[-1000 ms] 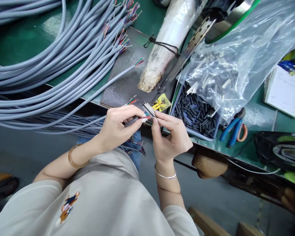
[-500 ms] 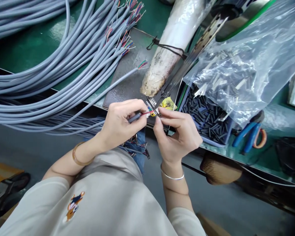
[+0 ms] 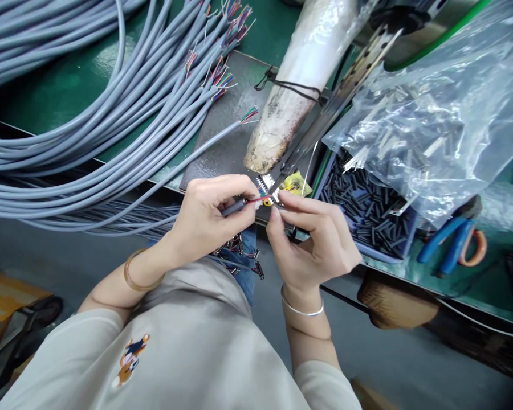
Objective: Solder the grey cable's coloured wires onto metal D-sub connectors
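My left hand is closed around the stripped end of a grey cable, its thin red wire reaching right. My right hand pinches a small metal connector between thumb and fingertips, where the wire ends. Just behind it sits a metal connector with a row of pins. A soldering iron slants down from the upper right, its tip close to both connectors. Whether the tip touches them I cannot tell. Beside it lies a crumpled yellow piece.
A white wrapped tube with a scorched end stands over a dark plate. Grey cables fill the left. To the right are a blue bin of black sleeves, a plastic bag of metal parts, and blue-handled pliers.
My right hand has shifted slightly right and down, and a little more red wire shows between my hands. The view has moved slightly. Both hands keep their grip.
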